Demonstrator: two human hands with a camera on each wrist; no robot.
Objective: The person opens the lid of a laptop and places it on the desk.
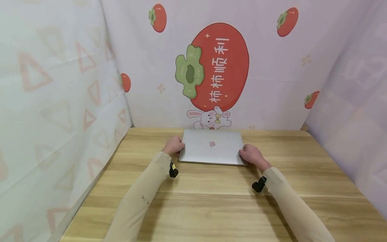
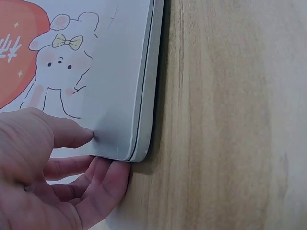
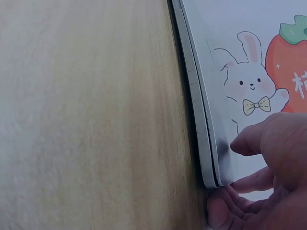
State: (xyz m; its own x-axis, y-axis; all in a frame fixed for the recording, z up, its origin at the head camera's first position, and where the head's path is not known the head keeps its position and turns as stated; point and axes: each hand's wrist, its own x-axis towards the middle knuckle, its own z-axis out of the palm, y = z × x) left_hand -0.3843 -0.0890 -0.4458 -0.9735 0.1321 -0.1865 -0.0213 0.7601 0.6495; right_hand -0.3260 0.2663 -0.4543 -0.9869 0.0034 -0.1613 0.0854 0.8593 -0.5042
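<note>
Closed silver rectangular laptop (image 1: 211,151), gripped from both sides

A bare left hand (image 1: 174,146) holds the laptop's left edge, a bare right hand (image 1: 251,155) its right: thumbs on top, fingers (image 2: 112,184) curled at the edges. Beneath it is the pale wood-grain bench's (image 1: 211,211) far part; behind, white persimmon-printed cloth (image 1: 145,107).

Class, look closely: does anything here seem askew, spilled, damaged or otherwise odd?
The wall cloth behind the laptop looks odd: its big fruit, rabbit and lettering lie sideways, as if hung turned. I see no spill.
</note>
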